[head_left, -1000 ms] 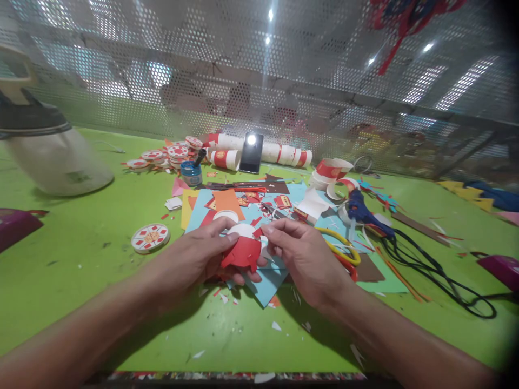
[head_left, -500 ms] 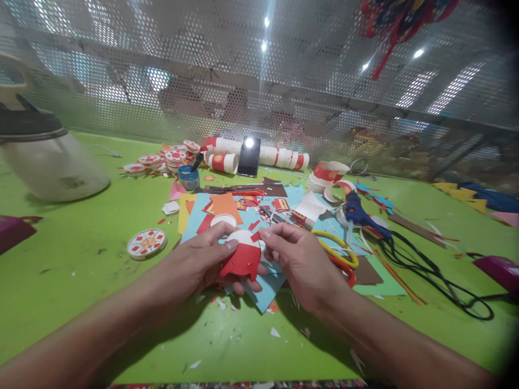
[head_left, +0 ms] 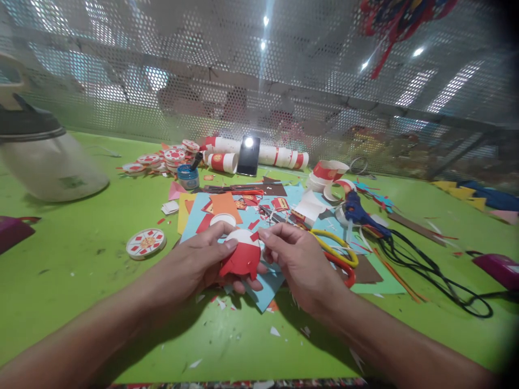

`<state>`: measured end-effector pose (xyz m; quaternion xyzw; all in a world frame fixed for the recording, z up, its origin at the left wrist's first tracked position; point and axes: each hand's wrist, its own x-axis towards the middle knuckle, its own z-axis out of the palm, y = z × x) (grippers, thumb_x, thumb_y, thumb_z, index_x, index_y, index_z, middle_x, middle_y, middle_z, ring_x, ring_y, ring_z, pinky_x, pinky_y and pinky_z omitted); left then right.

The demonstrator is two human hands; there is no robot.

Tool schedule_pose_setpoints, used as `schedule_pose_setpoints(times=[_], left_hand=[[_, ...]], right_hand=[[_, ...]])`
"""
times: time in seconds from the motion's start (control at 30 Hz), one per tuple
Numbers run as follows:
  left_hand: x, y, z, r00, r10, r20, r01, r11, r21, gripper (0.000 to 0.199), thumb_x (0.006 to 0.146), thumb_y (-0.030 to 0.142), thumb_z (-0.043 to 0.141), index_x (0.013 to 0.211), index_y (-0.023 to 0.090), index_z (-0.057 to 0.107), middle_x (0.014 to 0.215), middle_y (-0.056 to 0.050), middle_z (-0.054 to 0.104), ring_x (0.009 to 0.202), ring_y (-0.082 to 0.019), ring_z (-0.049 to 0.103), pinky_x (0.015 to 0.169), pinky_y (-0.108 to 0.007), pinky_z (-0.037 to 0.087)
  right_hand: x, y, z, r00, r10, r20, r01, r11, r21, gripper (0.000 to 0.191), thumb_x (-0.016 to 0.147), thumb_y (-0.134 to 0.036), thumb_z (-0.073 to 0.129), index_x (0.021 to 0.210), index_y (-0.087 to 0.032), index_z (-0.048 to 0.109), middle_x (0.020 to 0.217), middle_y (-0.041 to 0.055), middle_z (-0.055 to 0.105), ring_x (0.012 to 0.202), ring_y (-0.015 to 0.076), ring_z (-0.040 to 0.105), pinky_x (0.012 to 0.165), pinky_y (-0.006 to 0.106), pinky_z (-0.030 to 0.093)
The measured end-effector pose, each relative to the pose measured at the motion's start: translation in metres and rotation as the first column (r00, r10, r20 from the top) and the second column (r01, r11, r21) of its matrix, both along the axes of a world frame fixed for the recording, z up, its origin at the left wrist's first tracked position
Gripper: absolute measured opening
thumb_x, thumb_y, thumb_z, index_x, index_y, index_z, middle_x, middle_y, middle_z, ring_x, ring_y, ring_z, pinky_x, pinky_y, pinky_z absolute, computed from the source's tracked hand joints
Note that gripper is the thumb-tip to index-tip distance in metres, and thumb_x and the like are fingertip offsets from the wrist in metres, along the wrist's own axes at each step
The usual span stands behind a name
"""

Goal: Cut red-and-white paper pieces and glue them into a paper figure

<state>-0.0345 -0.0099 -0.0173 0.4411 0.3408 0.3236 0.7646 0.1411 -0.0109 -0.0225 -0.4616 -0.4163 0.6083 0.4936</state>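
Observation:
My left hand grips a small red-and-white paper cutout, thumb on its white upper part and fingers beneath. Its red lower edge is cut into pointed shapes. At the cutout's upper right, my right hand pinches a small red paper strip between thumb and fingertips; whether the strip is stuck to the cutout I cannot tell. Under both hands lie light blue paper sheets strewn with red and white scraps. Scissors with yellow and orange handles lie just right of my right hand.
A blue glue gun with a black cord rests at the right. A decorated round disc lies left. Further back are a blue jar, a phone, paper cups and a stack of discs. A spray bottle stands far left.
Almost nothing differs. Both hands keep the same hold on the cutout and strip, and the view has shifted very slightly.

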Motion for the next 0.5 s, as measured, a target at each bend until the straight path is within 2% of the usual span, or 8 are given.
schedule_pose_setpoints(times=[0.17,0.37,0.5], left_hand=[[-0.0009,-0.0003,-0.0004,1.000,0.007,0.002,-0.007,1.000,0.001,0.022,0.092,0.027,0.051,0.112,0.018,0.045,0.089,-0.012,0.074,0.070,-0.020,0.071,0.064,-0.030,0.051],[-0.0023,0.0006,-0.0022,1.000,0.013,0.019,-0.013,1.000,0.015,0.030,0.092,0.026,0.052,0.119,0.019,0.041,0.088,-0.011,0.074,0.072,-0.021,0.071,0.064,-0.031,0.052],[-0.0015,0.0007,-0.0026,1.000,0.007,0.004,-0.007,1.000,0.018,0.023,0.092,0.027,0.052,0.112,0.019,0.046,0.090,-0.011,0.074,0.074,-0.021,0.072,0.064,-0.030,0.052]], right_hand=[[0.0008,0.0007,-0.0012,0.999,-0.007,0.035,0.006,0.999,0.033,0.025,0.080,-0.032,0.070,0.064,-0.018,0.056,0.054,-0.0064,0.049,0.045,0.0087,0.050,0.048,0.025,0.035],[0.0010,0.0002,-0.0013,0.998,-0.019,0.064,0.016,0.999,0.049,0.027,0.080,-0.035,0.069,0.064,-0.019,0.056,0.054,-0.0061,0.049,0.047,0.0101,0.050,0.050,0.026,0.035],[0.0010,-0.0004,-0.0009,0.997,-0.026,0.070,0.023,0.999,0.044,0.026,0.079,-0.036,0.070,0.065,-0.019,0.057,0.054,-0.0063,0.049,0.046,0.0098,0.050,0.048,0.025,0.035]])
